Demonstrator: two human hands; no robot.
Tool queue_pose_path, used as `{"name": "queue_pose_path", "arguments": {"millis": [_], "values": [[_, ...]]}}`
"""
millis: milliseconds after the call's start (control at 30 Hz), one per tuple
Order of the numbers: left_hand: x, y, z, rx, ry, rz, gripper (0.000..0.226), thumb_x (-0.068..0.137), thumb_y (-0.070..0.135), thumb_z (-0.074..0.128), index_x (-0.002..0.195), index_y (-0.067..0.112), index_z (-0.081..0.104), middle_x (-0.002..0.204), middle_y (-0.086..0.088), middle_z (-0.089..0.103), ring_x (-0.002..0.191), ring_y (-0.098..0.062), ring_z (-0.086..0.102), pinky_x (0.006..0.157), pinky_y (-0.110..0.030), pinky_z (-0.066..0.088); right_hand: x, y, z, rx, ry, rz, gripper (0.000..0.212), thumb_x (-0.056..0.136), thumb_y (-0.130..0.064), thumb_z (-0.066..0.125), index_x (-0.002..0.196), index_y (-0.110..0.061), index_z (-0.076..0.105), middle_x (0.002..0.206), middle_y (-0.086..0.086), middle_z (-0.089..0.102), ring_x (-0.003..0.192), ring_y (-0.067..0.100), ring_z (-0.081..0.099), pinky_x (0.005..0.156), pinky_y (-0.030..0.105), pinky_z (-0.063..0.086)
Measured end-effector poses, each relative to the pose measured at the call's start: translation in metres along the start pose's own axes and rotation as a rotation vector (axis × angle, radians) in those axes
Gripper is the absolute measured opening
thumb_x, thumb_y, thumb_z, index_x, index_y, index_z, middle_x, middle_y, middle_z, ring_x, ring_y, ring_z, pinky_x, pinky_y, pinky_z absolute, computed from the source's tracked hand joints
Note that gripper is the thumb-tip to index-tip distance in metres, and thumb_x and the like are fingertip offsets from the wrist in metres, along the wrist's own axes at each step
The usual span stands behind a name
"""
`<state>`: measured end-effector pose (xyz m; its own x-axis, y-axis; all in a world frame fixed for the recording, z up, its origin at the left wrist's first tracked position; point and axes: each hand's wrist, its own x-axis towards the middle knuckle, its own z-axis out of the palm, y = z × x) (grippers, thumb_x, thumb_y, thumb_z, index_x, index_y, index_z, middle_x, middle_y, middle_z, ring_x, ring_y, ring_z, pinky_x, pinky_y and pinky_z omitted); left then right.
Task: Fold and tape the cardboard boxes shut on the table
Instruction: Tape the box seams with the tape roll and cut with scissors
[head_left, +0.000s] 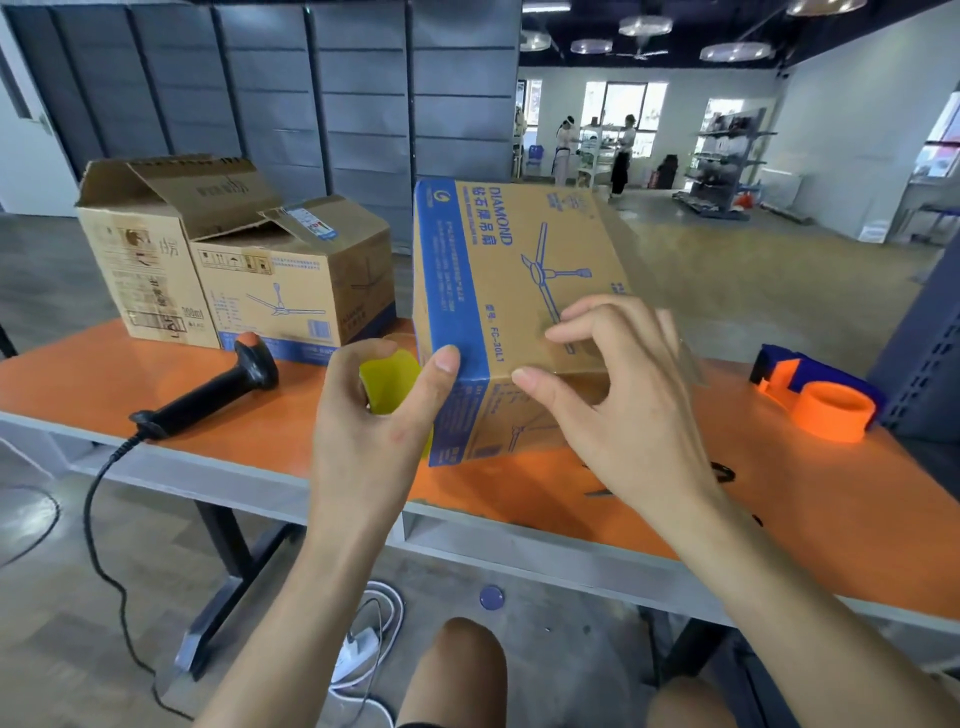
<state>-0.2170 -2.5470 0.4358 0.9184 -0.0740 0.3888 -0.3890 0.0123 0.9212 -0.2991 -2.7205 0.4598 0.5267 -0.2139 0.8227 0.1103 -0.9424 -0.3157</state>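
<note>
**Both hands on the Diamond fan box**

The Diamond fan box (519, 270) stands closed on the orange table (78, 384), close to its near edge and tilted a little away from the person.

The left hand (374, 421) is at the box's near left corner. Its fingers (343, 358) are curled round a yellow tape roll (389, 382), and the thumb presses on the blue band at the box's edge.

The right hand (628, 400) lies on the box's upper face. Its fingers (576, 314) are spread apart and nearly straight, with the tips touching the cardboard and the thumb on the near edge; it grips nothing.

Left of the Diamond box, a barcode scanner (218, 389) lies on the table. Behind the scanner stand a second fan box (296, 280) and an open-flapped carton (140, 249), touching each other. Well to the right of the Diamond box sits an orange tape dispenser (821, 400).
</note>
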Motion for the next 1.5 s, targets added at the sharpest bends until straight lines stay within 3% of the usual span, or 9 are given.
{"name": "queue_pose_path", "arguments": {"millis": [200, 367, 633, 933, 1133, 1267, 1367, 1433, 1500], "values": [[0.004, 0.001, 0.002, 0.003, -0.055, -0.023, 0.065, 0.062, 0.078, 0.071, 0.109, 0.035, 0.061, 0.101, 0.007, 0.068, 0.098, -0.015, 0.065, 0.082, -0.038, 0.054, 0.008, 0.001, 0.0, 0.023, -0.065, 0.04, 0.026, 0.089, -0.033, 0.073, 0.106, -0.015, 0.065, 0.117, -0.005, 0.06, 0.109, 0.017, 0.048, 0.096, 0.011, 0.028], [0.01, 0.0, 0.005, 0.066, -0.013, -0.032, 0.062, 0.064, 0.087, 0.064, 0.104, 0.039, 0.061, 0.082, 0.027, 0.06, 0.085, -0.004, 0.059, 0.072, -0.032, 0.047, 0.01, 0.004, 0.008, -0.005, -0.045, 0.039, 0.03, 0.092, -0.046, 0.062, 0.104, -0.018, 0.065, 0.114, -0.006, 0.06, 0.106, 0.019, 0.048, 0.092, 0.031, 0.039], [0.028, 0.005, 0.007, 0.12, -0.012, -0.019, 0.062, 0.069, 0.091, 0.057, 0.103, 0.04, 0.06, 0.095, 0.01, 0.07, 0.093, -0.027, 0.071, 0.081, -0.059, 0.057, 0.03, 0.007, 0.021, -0.02, -0.001, -0.01, 0.021, 0.095, -0.037, 0.064, 0.099, -0.018, 0.072, 0.106, -0.005, 0.066, 0.097, 0.024, 0.053, 0.088, 0.037, 0.042], [0.038, 0.0, 0.01, 0.087, -0.001, 0.005, 0.053, 0.075, 0.084, 0.057, 0.102, 0.038, 0.06, 0.096, 0.01, 0.07, 0.094, -0.027, 0.07, 0.081, -0.058, 0.057, 0.046, 0.012, 0.033, -0.06, 0.013, -0.049, 0.022, 0.101, -0.033, 0.057, 0.093, -0.018, 0.071, 0.101, -0.005, 0.067, 0.092, 0.025, 0.052, 0.083, 0.039, 0.045], [0.034, -0.008, -0.001, -0.028, -0.02, 0.035, 0.011, 0.087, 0.041, 0.064, 0.098, 0.039, 0.063, 0.088, -0.003, 0.071, 0.081, -0.037, 0.07, 0.069, -0.062, 0.058, 0.047, 0.025, 0.035, -0.062, -0.107, -0.078, 0.033, 0.099, -0.006, 0.052, 0.127, -0.014, 0.069, 0.13, -0.001, 0.067, 0.123, 0.024, 0.055, 0.107, 0.043, 0.043], [0.018, -0.01, -0.009, -0.103, -0.068, -0.006, 0.018, 0.086, 0.04, 0.065, 0.101, 0.031, 0.069, 0.09, -0.023, 0.067, 0.075, -0.047, 0.066, 0.072, -0.071, 0.055, 0.05, 0.025, 0.03, -0.089, -0.165, -0.092, 0.044, 0.095, -0.001, 0.054, 0.137, -0.011, 0.061, 0.137, 0.0, 0.063, 0.133, 0.022, 0.05, 0.119, 0.032, 0.031], [0.008, -0.009, -0.009, -0.138, -0.133, -0.032, 0.006, 0.091, 0.031, 0.075, 0.095, 0.027, 0.074, 0.077, -0.016, 0.053, 0.07, -0.034, 0.05, 0.074, -0.041, 0.061, 0.052, 0.022, 0.023, -0.097, -0.187, -0.066, 0.045, 0.096, -0.003, 0.054, 0.139, -0.014, 0.06, 0.14, -0.003, 0.061, 0.138, 0.018, 0.046, 0.117, 0.022, 0.023], [0.004, -0.005, -0.005, -0.132, -0.142, -0.01, 0.009, 0.09, 0.025, 0.075, 0.084, 0.031, 0.078, 0.071, 0.004, 0.047, 0.072, -0.013, 0.045, 0.067, -0.016, 0.045, 0.047, 0.021, 0.017, -0.083, -0.173, -0.036, 0.044, 0.096, -0.004, 0.056, 0.138, -0.016, 0.061, 0.141, -0.004, 0.06, 0.137, 0.016, 0.046, 0.116, 0.021, 0.024], [0.001, 0.002, 0.001, -0.082, -0.145, 0.001, 0.011, 0.086, 0.028, 0.078, 0.08, 0.036, 0.08, 0.081, -0.007, 0.048, 0.077, -0.007, 0.045, 0.069, -0.008, 0.036, 0.035, 0.018, 0.013, -0.053, -0.14, -0.016, 0.04, 0.095, -0.005, 0.058, 0.132, -0.017, 0.066, 0.139, -0.004, 0.06, 0.131, 0.017, 0.048, 0.114, 0.02, 0.027]]}}
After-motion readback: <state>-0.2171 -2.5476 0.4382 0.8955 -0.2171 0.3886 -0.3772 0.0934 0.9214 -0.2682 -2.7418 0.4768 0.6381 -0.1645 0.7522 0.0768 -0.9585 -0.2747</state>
